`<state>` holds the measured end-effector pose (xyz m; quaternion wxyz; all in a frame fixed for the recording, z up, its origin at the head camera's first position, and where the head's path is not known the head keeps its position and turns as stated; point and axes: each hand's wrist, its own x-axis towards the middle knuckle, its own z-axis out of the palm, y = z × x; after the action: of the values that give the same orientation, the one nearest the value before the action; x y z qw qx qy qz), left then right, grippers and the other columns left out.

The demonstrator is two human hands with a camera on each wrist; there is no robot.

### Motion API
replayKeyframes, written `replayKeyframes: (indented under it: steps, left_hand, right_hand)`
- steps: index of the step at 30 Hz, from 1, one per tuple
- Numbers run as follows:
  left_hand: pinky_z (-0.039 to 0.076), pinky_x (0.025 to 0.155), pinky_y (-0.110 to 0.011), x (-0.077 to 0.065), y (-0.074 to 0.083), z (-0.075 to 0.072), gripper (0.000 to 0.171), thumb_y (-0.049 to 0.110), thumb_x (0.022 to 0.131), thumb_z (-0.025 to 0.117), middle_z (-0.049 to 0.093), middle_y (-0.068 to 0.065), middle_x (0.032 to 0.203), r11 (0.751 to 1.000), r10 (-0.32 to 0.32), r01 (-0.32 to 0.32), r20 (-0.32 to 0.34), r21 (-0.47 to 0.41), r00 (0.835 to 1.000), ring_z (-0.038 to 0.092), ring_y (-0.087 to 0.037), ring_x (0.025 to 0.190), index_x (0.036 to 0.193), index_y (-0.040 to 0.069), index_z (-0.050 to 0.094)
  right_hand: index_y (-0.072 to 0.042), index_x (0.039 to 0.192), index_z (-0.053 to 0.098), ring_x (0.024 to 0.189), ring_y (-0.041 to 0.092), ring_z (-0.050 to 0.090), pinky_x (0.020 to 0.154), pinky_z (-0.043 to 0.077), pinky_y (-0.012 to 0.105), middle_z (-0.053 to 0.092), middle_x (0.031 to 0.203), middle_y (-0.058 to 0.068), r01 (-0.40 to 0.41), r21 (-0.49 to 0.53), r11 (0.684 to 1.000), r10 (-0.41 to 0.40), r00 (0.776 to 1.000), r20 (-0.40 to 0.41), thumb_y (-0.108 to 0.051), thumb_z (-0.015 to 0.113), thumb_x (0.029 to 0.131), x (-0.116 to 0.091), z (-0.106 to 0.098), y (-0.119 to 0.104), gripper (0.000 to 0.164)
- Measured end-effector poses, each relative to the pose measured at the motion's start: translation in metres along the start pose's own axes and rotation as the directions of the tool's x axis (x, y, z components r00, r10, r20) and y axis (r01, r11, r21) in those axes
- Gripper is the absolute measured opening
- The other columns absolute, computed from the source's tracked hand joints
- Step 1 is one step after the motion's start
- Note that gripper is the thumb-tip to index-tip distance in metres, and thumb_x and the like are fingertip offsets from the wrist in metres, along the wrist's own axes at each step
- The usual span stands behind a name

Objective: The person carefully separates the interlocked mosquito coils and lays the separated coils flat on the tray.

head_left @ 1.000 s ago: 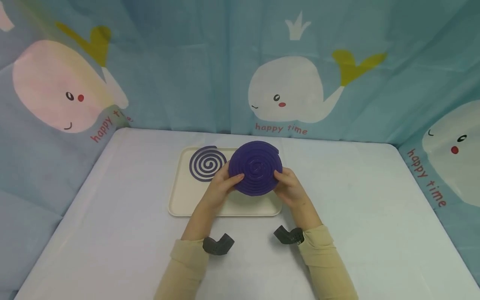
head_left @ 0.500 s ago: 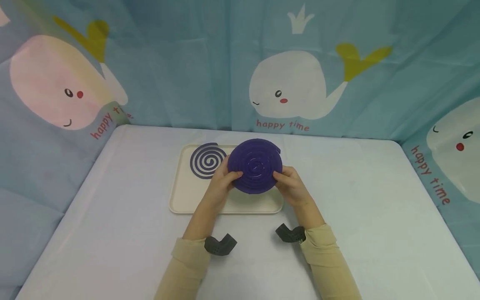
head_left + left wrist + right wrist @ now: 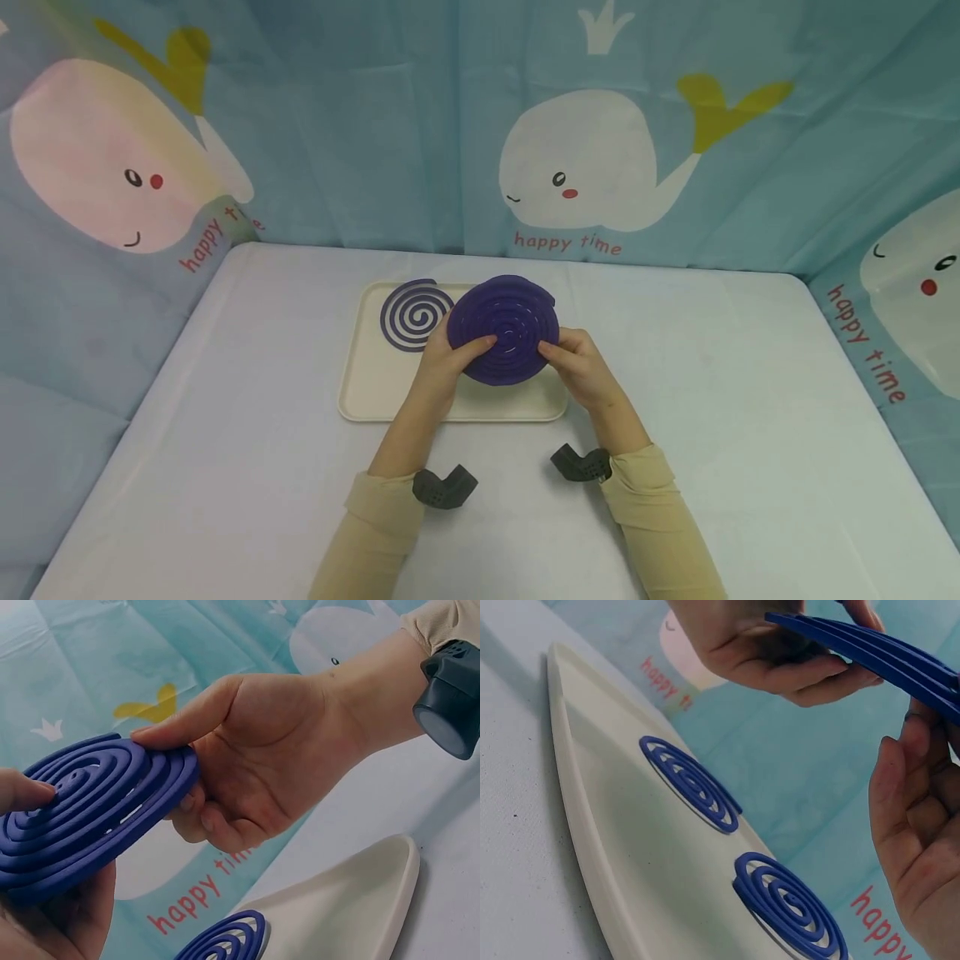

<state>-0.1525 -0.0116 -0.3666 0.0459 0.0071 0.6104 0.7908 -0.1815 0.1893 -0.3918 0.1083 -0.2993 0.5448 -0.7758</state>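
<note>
A purple-blue mosquito coil [image 3: 504, 304], its windings packed close together, is held up over the tray in the head view. My left hand [image 3: 439, 367] grips its left side, the thumb lying over the windings near the centre and the fingers hidden underneath. At the right edge, my right hand [image 3: 591, 373] pinches it between thumb and fingers. The left wrist view shows narrow gaps between some windings of the held coil [image 3: 75, 832]. Seen edge-on in the right wrist view, the coil [image 3: 877, 667] is thin and tilted.
Under the hands lies a cream tray [image 3: 375, 392] on the white table [image 3: 225, 433]. On it lies a looser spiral coil [image 3: 422, 317]; the right wrist view also shows a second coil [image 3: 787, 904] there. A whale-print curtain [image 3: 360, 150] hangs behind.
The held coil has shifted slightly left, and my left thumb has slid inward from its edge toward the centre. The right hand keeps its pinch. The whole head view has drifted a little upward.
</note>
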Motion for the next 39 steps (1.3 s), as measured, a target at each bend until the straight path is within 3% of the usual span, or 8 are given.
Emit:
replayKeyframes:
  steps: [9, 21, 29, 36, 39]
  left_hand:
    - [0.036, 0.107, -0.037, 0.0010, -0.0013, 0.0022, 0.064, 0.001, 0.078, 0.068, 0.049, -0.019, 0.133, 1.000, 0.011, -0.011, -0.019, -0.006, 1.000, 0.046, -0.030, 0.124, 0.137, -0.001, 0.041]
    - [0.041, 0.102, -0.039, 0.0011, -0.0044, 0.0028, 0.059, 0.002, 0.076, 0.069, 0.056, -0.021, 0.125, 0.998, 0.011, -0.008, -0.061, 0.057, 0.998, 0.053, -0.031, 0.116, 0.130, -0.003, 0.047]
    - [0.038, 0.105, -0.036, -0.0006, -0.0016, 0.0021, 0.063, -0.001, 0.076, 0.068, 0.052, -0.021, 0.130, 1.000, 0.014, -0.014, 0.017, -0.008, 1.000, 0.050, -0.030, 0.121, 0.134, -0.004, 0.044]
    - [0.039, 0.104, -0.036, -0.0002, 0.0007, 0.0000, 0.061, -0.002, 0.076, 0.069, 0.052, -0.020, 0.129, 0.999, 0.033, -0.034, 0.094, 0.008, 0.995, 0.048, -0.030, 0.121, 0.132, -0.003, 0.046]
    - [0.040, 0.103, -0.036, -0.0001, 0.0009, 0.0006, 0.059, -0.004, 0.077, 0.068, 0.053, -0.021, 0.128, 0.999, 0.038, -0.040, 0.088, 0.020, 0.995, 0.050, -0.031, 0.120, 0.131, -0.004, 0.047]
  right_hand:
    - [-0.019, 0.094, 0.074, 0.082, 0.007, 0.065, 0.079, 0.051, 0.023, 0.071, 0.088, -0.006, -0.001, -0.002, 1.000, 0.001, 1.000, -0.008, -0.011, 0.057, 0.093, -0.0005, 0.0004, -0.0007, 0.020]
    - [-0.022, 0.096, 0.073, 0.086, 0.009, 0.064, 0.087, 0.046, 0.027, 0.071, 0.090, -0.007, -0.025, -0.069, 0.997, 0.025, 1.000, 0.003, -0.011, 0.061, 0.089, -0.0020, -0.0027, -0.0016, 0.018]
    - [-0.019, 0.096, 0.074, 0.084, 0.008, 0.064, 0.082, 0.049, 0.024, 0.071, 0.090, -0.005, 0.006, 0.015, 1.000, -0.006, 1.000, 0.002, -0.007, 0.057, 0.090, -0.0011, -0.0032, 0.0025, 0.022]
    - [-0.019, 0.094, 0.075, 0.082, 0.007, 0.063, 0.078, 0.050, 0.024, 0.071, 0.089, -0.006, 0.009, 0.069, 0.998, -0.005, 0.998, -0.058, -0.006, 0.057, 0.090, -0.0010, -0.0047, 0.0040, 0.022]
    - [-0.018, 0.093, 0.074, 0.080, 0.007, 0.064, 0.076, 0.052, 0.024, 0.070, 0.087, -0.005, 0.011, 0.095, 0.995, -0.006, 0.998, -0.058, -0.006, 0.058, 0.090, -0.0009, -0.0052, 0.0035, 0.021]
